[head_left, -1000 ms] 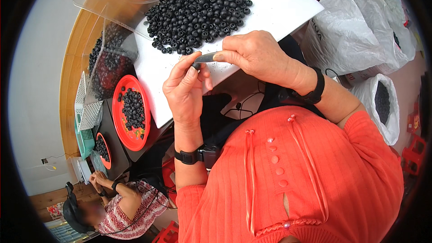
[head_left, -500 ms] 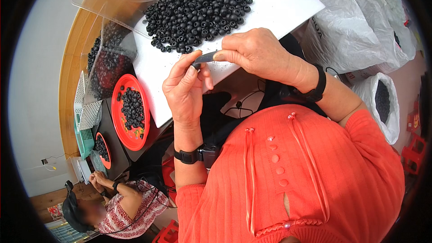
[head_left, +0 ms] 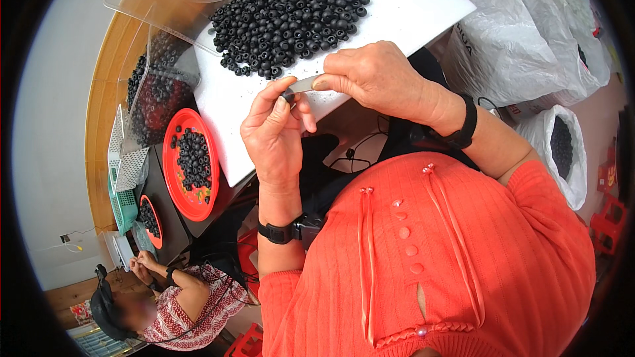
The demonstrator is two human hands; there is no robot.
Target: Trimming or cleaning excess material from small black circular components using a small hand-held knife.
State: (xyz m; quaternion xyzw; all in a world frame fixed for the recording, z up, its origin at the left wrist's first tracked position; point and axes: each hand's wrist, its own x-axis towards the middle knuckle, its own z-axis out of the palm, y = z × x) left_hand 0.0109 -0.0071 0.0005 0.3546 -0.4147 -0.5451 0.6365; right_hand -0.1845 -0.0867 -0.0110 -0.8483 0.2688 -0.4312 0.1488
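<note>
My left hand [head_left: 272, 133] is raised over the white board's near edge, pinching a small black ring-shaped piece [head_left: 288, 95] between thumb and fingers. My right hand [head_left: 382, 79] grips a small knife, whose blade [head_left: 304, 84] touches or nearly touches that piece; its handle is hidden in the fist. Just beyond both hands, a heap of similar black ring-shaped pieces [head_left: 291, 20] covers much of the white board [head_left: 413, 10]. Dark crumbs lie on the board near the knife.
Left of the board are a red plate [head_left: 173, 188] of black pieces, clear plastic bins [head_left: 192, 69] and a green basket [head_left: 124, 208]. Farther left sits another person [head_left: 198, 297]. White plastic sacks [head_left: 509, 39] stand at the right; one open sack [head_left: 574, 182] holds dark pieces.
The knife blade has turned slightly, so its face now looks pale and bright where it was dark. Both hands keep almost the same place and grip.
</note>
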